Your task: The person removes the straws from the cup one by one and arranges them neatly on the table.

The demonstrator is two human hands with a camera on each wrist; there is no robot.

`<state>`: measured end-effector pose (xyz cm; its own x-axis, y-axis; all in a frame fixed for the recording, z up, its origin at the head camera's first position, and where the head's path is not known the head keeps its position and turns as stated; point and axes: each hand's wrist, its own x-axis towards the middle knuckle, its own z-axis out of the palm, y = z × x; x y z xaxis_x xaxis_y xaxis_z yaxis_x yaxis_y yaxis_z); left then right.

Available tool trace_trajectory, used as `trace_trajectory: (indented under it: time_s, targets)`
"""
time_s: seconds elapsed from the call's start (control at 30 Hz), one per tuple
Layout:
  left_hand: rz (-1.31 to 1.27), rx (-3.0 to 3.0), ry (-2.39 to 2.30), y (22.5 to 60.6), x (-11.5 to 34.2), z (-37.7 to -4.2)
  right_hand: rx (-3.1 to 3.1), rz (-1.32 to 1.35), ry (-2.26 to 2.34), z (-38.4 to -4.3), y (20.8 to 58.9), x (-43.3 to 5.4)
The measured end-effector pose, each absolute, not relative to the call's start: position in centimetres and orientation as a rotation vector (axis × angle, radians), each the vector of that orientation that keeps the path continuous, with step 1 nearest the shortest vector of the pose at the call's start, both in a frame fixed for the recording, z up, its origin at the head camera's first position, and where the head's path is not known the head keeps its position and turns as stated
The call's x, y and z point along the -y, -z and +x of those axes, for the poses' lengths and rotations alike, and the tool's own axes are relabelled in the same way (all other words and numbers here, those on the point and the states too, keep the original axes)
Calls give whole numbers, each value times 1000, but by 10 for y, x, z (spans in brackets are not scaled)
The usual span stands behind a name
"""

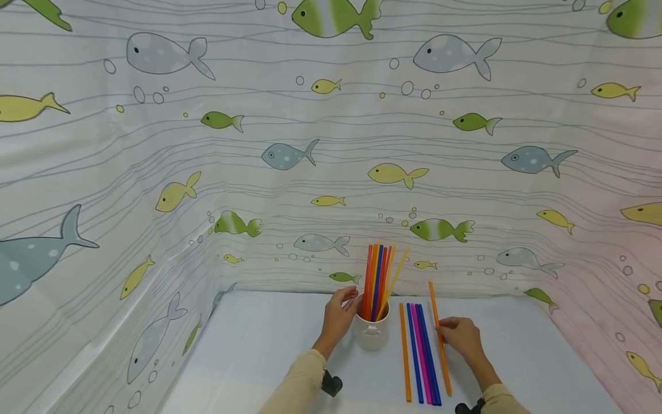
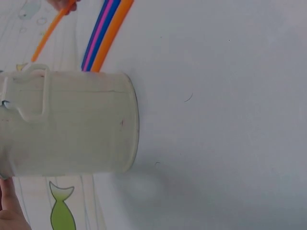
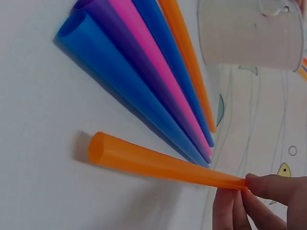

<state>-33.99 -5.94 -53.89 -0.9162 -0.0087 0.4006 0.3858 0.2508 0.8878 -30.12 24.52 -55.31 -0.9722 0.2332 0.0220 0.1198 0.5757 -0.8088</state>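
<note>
An off-white mug (image 1: 371, 336) with a small handle stands upright, holding several red, orange, blue and yellow drinking straws (image 1: 380, 276). Against the mug's left side near the rim rests my left hand (image 1: 337, 319), its fingers fairly straight; the left wrist view catches only part of this hand (image 2: 10, 213) beside the mug (image 2: 76, 124). With thumb and fingertips, my right hand (image 1: 461, 339) pinches an orange straw (image 3: 158, 163) near its far end. That straw slants beside a row of straws: orange (image 3: 187, 57), blue (image 3: 170, 57), pink (image 3: 148, 52), purple (image 3: 124, 52) and blue (image 3: 110, 72).
A white table top (image 1: 248, 345) carries everything. Behind it and at both sides hangs a curtain (image 1: 279, 190) printed with fish. The row of straws lies just right of the mug, between my two hands.
</note>
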Motion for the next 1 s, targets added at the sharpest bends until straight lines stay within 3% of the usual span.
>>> trace_trajectory:
  time_s: [1.0]
  targets:
    - [-358,2216,1737,539,61,-338,2785,-364,-1321,-299,585,-242]
